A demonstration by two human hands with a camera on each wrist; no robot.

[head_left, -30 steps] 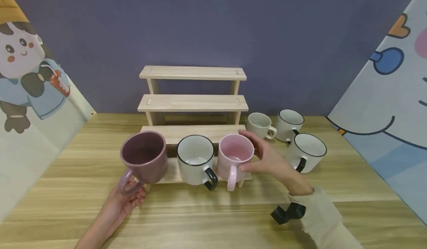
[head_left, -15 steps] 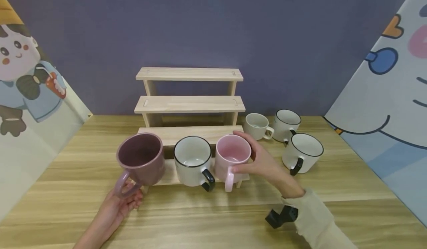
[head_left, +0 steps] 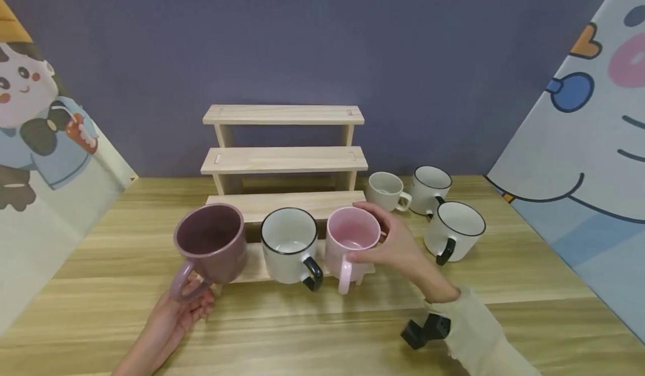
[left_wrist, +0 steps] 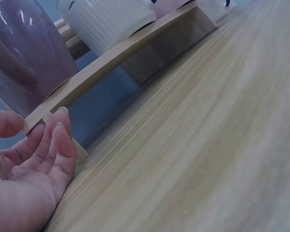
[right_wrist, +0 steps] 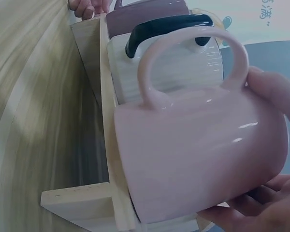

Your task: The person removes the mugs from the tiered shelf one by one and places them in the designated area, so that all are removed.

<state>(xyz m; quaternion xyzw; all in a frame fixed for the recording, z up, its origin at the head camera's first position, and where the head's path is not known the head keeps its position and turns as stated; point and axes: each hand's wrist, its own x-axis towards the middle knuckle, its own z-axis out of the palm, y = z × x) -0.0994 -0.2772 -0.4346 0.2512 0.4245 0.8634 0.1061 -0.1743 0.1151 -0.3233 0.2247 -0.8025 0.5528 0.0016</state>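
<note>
The pink mug (right_wrist: 198,150) stands upright at the right end of the rack's lowest shelf (head_left: 255,264), its long axis vertical and its handle pointing toward the person; the right hand (head_left: 390,241) grips it from the right side, thumb near the handle and fingers round the far wall. The shelf's front edge runs just under the handle, which juts out past it; a narrow gap parts the mug from the white mug (head_left: 284,261) on its left (black handle angled forward and right). Farther left stands the purple mug (head_left: 224,258), its handle pointing forward and left; below that handle the left hand (head_left: 178,311) pinches the shelf's left end. Three more shelves of the wooden rack (head_left: 284,159) step up behind; the worktop (head_left: 302,331) stretches forward of it, between the two arms. To the right, well apart from the left hand, sit a small cream cup (head_left: 383,194) and two black-rimmed mugs (head_left: 456,230).
</note>
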